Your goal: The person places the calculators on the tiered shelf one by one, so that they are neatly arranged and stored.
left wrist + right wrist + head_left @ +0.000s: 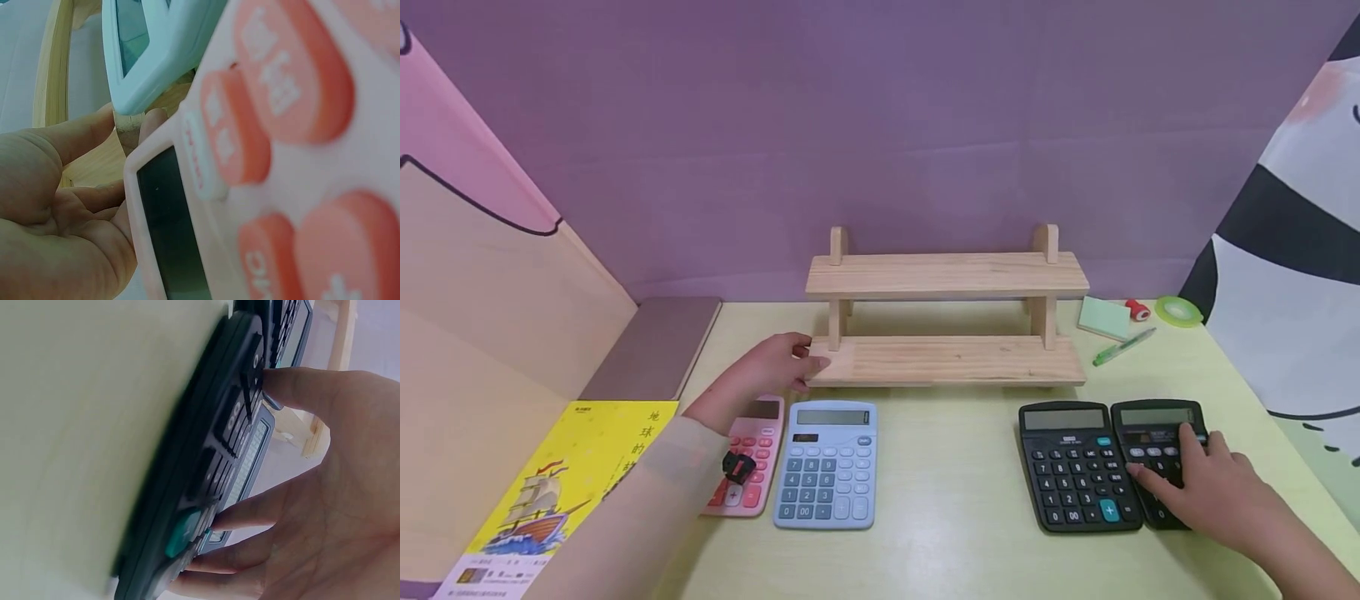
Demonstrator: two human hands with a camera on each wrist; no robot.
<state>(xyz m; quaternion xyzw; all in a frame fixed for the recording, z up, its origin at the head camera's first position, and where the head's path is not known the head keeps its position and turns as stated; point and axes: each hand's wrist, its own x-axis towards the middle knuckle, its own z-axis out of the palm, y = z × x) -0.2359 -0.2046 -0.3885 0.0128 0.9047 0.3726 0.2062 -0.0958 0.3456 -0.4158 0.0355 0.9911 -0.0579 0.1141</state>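
Note:
My left hand pinches the left end of the lower board of a two-tier wooden shelf, thumb over the top. Just below that hand lie a pink calculator, partly covered by the forearm, and a light blue calculator. The left wrist view has the pink calculator filling its right side, with the fingers at the wood's corner. On the right, two black calculators lie side by side. My right hand rests its thumb and spread fingers on the right-hand black calculator, beside the left one.
A yellow book with a ship and a grey-brown notebook lie on the left. Right of the shelf are a green notepad, a green pen, a small red item and a green tape roll. A purple cloth hangs behind.

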